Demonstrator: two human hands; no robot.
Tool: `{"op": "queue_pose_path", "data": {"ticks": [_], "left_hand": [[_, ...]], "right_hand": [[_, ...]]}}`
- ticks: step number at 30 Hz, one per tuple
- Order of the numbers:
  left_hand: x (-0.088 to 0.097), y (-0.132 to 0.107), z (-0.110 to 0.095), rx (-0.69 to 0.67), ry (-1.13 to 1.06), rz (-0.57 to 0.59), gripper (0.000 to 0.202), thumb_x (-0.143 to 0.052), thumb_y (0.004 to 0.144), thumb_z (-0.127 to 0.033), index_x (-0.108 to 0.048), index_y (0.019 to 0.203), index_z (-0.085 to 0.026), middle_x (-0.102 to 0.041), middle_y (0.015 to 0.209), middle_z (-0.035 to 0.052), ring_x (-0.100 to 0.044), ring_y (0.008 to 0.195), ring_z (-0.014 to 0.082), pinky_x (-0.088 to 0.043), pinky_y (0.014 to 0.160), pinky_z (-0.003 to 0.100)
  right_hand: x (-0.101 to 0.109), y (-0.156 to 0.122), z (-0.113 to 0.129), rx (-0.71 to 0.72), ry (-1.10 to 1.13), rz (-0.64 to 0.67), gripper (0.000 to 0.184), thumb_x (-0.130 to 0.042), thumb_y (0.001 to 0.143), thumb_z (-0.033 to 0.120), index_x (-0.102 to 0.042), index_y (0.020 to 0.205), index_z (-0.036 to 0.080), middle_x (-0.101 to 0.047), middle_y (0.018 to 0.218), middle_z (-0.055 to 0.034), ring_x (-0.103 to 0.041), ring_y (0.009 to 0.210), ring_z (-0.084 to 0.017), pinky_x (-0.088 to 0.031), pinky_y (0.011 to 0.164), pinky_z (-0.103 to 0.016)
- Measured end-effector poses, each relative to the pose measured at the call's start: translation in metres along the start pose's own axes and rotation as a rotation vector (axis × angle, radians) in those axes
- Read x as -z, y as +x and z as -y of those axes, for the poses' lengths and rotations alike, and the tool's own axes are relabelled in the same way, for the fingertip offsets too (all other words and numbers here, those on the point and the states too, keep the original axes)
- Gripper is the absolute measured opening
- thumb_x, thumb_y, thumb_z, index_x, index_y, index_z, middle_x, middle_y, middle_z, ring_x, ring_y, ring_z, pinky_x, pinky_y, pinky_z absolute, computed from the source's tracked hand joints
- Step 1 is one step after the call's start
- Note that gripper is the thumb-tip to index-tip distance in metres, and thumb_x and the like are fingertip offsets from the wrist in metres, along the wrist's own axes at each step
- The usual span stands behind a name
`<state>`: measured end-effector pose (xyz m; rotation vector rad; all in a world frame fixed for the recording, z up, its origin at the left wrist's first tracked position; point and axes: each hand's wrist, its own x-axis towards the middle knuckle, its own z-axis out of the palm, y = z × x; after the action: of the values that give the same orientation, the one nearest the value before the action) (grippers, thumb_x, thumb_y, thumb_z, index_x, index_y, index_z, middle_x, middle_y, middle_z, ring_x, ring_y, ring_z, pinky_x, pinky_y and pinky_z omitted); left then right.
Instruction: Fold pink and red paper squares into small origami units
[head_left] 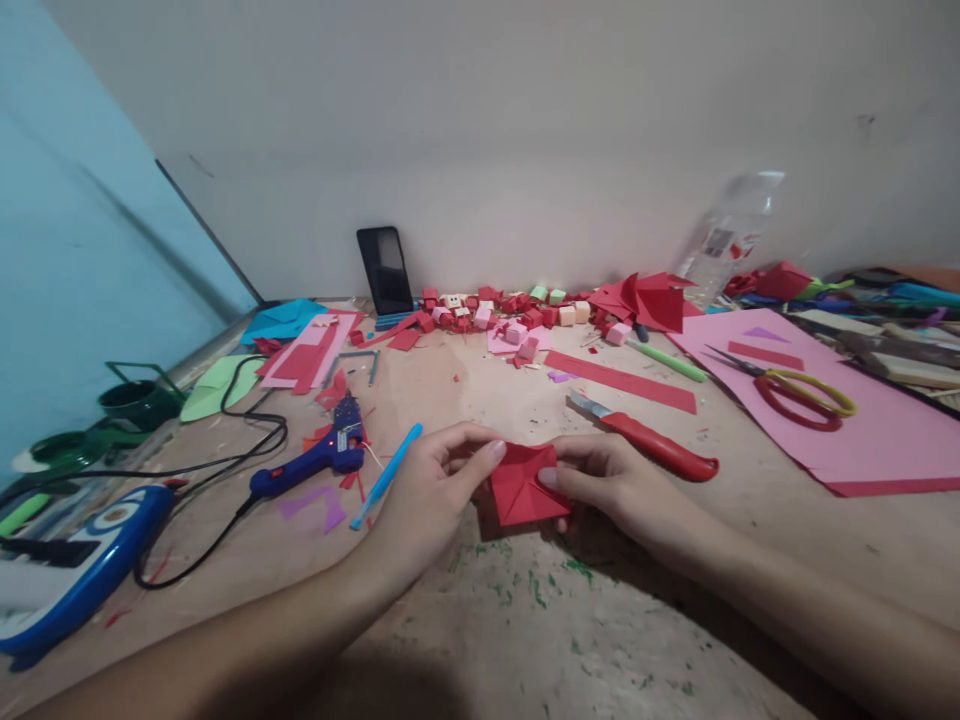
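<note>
A folded square of red paper point(521, 498), with creases meeting near its middle, is held just above the table between both hands. My left hand point(454, 475) pinches its upper left corner, thumb on top. Along the right edge my right hand point(600, 472) grips it, the thumb pressing on its face and the other fingers partly hidden behind. Just beyond my right hand lies a red-handled knife point(652, 445). A light blue stick-like tool point(388, 475) rests beside my left hand, and farther left is a blue hot glue gun point(319, 462) with its cord.
Scissors point(799, 393) lie on pink paper point(885, 430) at right. Several small paper cubes point(517, 325) line the wall near a leaning phone point(385, 270) and a plastic bottle point(731, 235). A red strip point(622, 382) lies mid-table. A blue-and-white power strip point(97, 560) sits left.
</note>
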<state>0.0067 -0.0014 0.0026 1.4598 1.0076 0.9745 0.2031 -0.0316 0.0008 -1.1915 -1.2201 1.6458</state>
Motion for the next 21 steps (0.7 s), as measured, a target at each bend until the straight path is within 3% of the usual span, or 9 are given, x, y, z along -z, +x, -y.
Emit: {"op": "queue_pose_path", "data": {"ticks": [8,13,21], "left_hand": [[0.0014,-0.0001,0.0049,0.059,-0.040,-0.014,0.019,-0.071,0.086,-0.034,-0.076,0.078,-0.017,-0.072,0.076,0.0005,-0.062,0.070,0.0148,-0.048,0.066,0.023],[0.0008,-0.0017,0.0033,0.070,-0.062,-0.017,0.019,-0.071,0.086,-0.035,-0.076,0.078,-0.018,-0.072,0.077,0.0005,-0.062,0.072,0.0152,-0.048,0.068,0.024],[0.0005,-0.0015,0.0019,0.075,-0.048,-0.020,0.021,-0.071,0.086,-0.037,-0.075,0.079,-0.018,-0.073,0.078,0.0011,-0.062,0.072,0.0157,-0.048,0.068,0.025]], "right_hand": [[0.0024,0.0013,0.0013,-0.016,-0.059,0.019,0.022,-0.078,0.078,0.033,-0.067,0.070,0.017,-0.065,0.057,-0.0008,-0.051,0.045,-0.009,-0.034,0.044,-0.020],[0.0026,0.0016,-0.0008,-0.007,-0.049,0.020,0.023,-0.078,0.078,0.036,-0.068,0.073,0.016,-0.066,0.059,-0.0013,-0.054,0.048,-0.010,-0.038,0.047,-0.021],[0.0021,0.0006,-0.0010,-0.027,-0.051,0.004,0.022,-0.079,0.078,0.036,-0.068,0.074,0.016,-0.064,0.057,-0.0002,-0.052,0.045,-0.009,-0.033,0.043,-0.021]]}}
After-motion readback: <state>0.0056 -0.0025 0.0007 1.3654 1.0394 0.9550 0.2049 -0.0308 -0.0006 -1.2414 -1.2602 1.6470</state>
